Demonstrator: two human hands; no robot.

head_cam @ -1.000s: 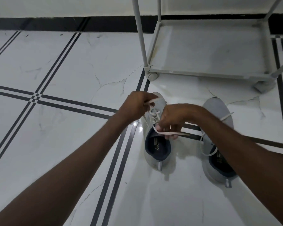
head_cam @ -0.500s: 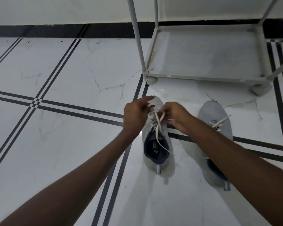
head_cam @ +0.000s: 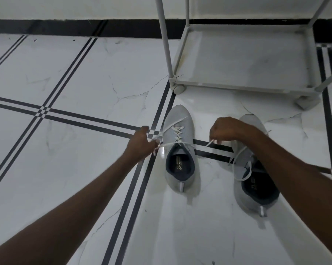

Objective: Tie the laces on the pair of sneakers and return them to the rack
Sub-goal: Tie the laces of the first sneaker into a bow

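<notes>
Two grey sneakers with dark blue linings stand on the floor, toes toward the rack. The left sneaker (head_cam: pixel 178 119) has white laces (head_cam: pixel 177 133) drawn out to both sides. My left hand (head_cam: pixel 140 143) is left of it, closed on one lace end pulled taut. My right hand (head_cam: pixel 225 130) is to its right, fingers pinched on the other lace end. The right sneaker (head_cam: pixel 256 196) lies partly under my right forearm, its lace hanging in a loose loop (head_cam: pixel 240 169). The white rack (head_cam: pixel 237 87) stands just beyond the shoes.
The floor is white marble tile with dark double stripes (head_cam: pixel 123 207). The rack has a caster wheel (head_cam: pixel 178 89) near the left sneaker's toe and upright poles (head_cam: pixel 164 35). A black skirting band (head_cam: pixel 65 27) runs along the wall.
My hands were close together over the left sneaker's tongue. They have pulled apart sideways, each drawing a lace end outward, and the lace across the sneaker is now tight.
</notes>
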